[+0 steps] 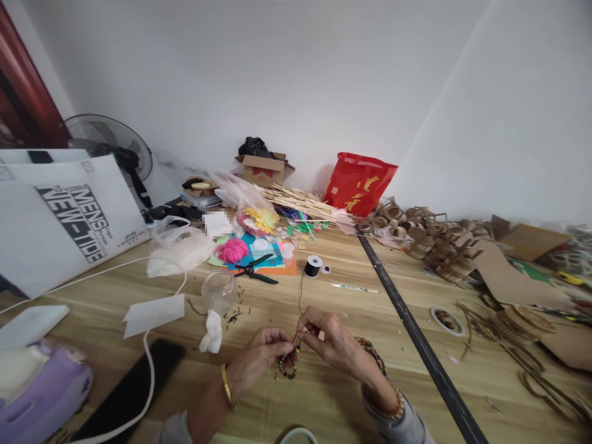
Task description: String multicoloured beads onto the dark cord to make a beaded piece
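Note:
My left hand and my right hand meet low in the middle over the wooden table. Both are closed in a pinch on a thin black cord that runs back to a black spool. A small cluster of coloured beads hangs from the cord under my left fingers. A string of beads lies just behind my right wrist. A gold bangle sits on my left wrist.
Black pliers, pink yarn, a clear cup and crumpled tissue lie ahead. A white cable and dark phone are left. Cardboard pieces crowd the right, past a black strip. A red bag stands behind.

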`<state>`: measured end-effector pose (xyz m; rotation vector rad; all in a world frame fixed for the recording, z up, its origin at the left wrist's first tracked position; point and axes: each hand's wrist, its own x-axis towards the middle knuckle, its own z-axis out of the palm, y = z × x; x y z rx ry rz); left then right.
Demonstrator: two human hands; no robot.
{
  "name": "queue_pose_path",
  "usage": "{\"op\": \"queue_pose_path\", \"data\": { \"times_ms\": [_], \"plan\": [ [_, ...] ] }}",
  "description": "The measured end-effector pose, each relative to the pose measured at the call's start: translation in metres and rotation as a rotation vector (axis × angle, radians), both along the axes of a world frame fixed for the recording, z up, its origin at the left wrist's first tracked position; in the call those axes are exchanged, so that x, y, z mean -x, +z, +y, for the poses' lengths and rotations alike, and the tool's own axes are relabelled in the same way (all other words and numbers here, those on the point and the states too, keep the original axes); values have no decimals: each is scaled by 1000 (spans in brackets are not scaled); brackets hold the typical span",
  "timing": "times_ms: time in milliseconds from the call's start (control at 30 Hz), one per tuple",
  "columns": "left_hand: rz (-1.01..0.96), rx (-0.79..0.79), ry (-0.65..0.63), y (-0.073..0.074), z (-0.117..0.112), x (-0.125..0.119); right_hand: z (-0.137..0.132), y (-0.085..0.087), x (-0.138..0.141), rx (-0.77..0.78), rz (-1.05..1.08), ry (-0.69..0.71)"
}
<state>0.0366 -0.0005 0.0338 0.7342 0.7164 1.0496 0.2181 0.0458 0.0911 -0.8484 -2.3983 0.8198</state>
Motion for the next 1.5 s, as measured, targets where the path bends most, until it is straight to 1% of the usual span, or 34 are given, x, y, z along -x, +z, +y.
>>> {"op": "queue_pose_path", "data": {
  "times_ms": [167, 267, 400, 533, 767, 900, 1067, 1233, 1367, 1500],
  "plan": [
    [-52, 29, -29, -2, 1, -1, 4, 0, -6, 44, 13, 5],
    [-61, 39, -26, -3, 1, 0, 4, 2, -11, 35, 0, 21],
    [-54, 50, -31, -4, 1, -1, 2, 6, -13, 9, -2, 95],
    [-51, 52, -23, -3, 1, -3, 1, 11, -11, 65, -20, 151],
    [-42, 41, -27, -1, 0, -3, 0, 13, -9, 82, -40, 152],
    [-36, 19, -16, -2, 0, -3, -3, 15, -7, 29, -77, 147],
    [7, -29, -7, 1, 0, -2, -5, 14, -4, -92, -137, 142],
    [118, -110, 65, 5, 1, -1, -8, 11, 0, -200, -229, 112],
    [220, -148, 81, 1, 5, 2, -12, 12, 4, -271, -291, 128],
    [284, -154, 31, -5, 8, 5, -14, 12, 6, -304, -350, 124]
  ]
}}
